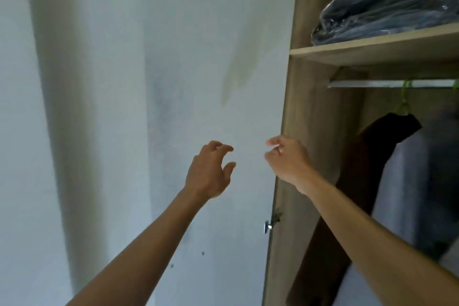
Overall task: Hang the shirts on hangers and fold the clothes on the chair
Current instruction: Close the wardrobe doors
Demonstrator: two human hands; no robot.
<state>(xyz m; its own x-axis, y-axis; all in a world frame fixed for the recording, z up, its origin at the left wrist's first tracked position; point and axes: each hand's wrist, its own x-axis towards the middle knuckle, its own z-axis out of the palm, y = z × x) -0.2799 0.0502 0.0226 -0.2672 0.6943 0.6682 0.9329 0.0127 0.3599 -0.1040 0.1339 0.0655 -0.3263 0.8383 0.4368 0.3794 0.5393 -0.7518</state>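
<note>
A dark brown shirt (357,181) hangs on a green hanger (403,104) from the metal rail (372,84) inside the open wardrobe at the right. My left hand (211,171) is raised in front of the white wardrobe door (198,69), fingers loosely curled, holding nothing. My right hand (288,159) is raised beside the wardrobe's wooden side panel (305,107), fingers loosely curled and empty. Neither hand touches the shirt. A second green hanger hook (455,84) shows at the right edge.
A wooden shelf (372,49) above the rail carries dark folded clothes in clear plastic (387,15). Light grey garments (407,194) hang behind the brown shirt. Door hinges (272,222) sit on the panel edge. The chair is out of view.
</note>
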